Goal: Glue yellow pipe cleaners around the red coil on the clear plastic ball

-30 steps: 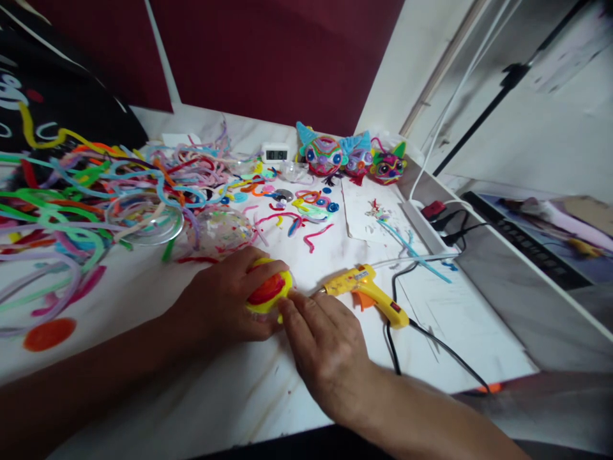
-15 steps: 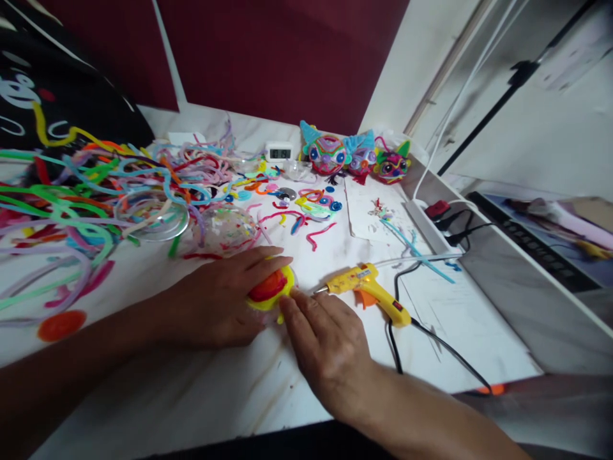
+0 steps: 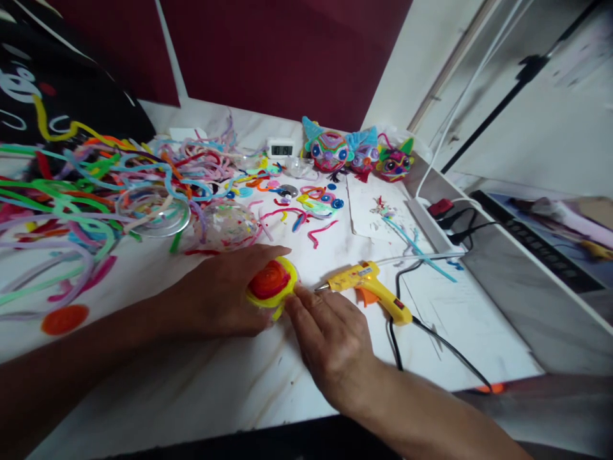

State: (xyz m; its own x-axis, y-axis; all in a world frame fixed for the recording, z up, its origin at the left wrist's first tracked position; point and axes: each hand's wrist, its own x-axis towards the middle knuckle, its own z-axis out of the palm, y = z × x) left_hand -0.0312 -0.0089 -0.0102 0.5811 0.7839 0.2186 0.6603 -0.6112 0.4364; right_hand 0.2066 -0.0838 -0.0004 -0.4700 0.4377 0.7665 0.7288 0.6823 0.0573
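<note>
My left hand [image 3: 223,291] is wrapped round the left side of a clear plastic ball [image 3: 265,313], which rests low over the table. On the ball sits a coil of orange and red pipe cleaner [image 3: 269,280], ringed by a yellow pipe cleaner [image 3: 287,262]. At the ball's right edge, the closed fingers of my right hand [image 3: 330,338] pinch the yellow ring; their tips are partly hidden. Just beyond these fingers lies a yellow glue gun [image 3: 368,281] on its side, its metal nozzle pointing left toward my knuckles.
Pipe cleaners [image 3: 96,185] in many colours heap at the left, beside a clear dome [image 3: 227,223]. An orange coil disc [image 3: 65,319] lies near my left forearm. Decorated animal heads [image 3: 330,152] and a small digital clock [image 3: 280,148] stand behind. A power strip [image 3: 431,223] and cables run along the right.
My left fingers have drawn back from the top of the ball, so more of the orange and red coil shows. My right hand stays at the ball's right edge.
</note>
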